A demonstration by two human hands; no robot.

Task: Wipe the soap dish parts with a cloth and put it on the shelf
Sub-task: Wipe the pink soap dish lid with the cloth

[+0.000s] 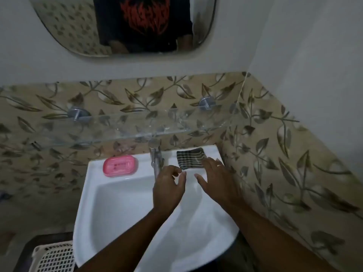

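A pink soap dish (120, 165) lies on the back left rim of the white sink (102, 203). On the back right rim lies a folded dark cloth with pale stripes (191, 158). My right hand (216, 181) hovers with spread fingers just in front of the cloth, its fingertips at the cloth's near right corner. My left hand (169, 187) floats over the basin beside the tap, fingers loosely curled and holding nothing. A clear glass shelf (117, 126) is fixed to the tiled wall above the sink.
A chrome tap (156, 158) stands at the back middle of the sink, close to my left hand. Two round metal brackets (78, 113) hold the shelf. A mirror (125, 26) hangs above. A white lattice basket (53, 258) sits on the floor at lower left.
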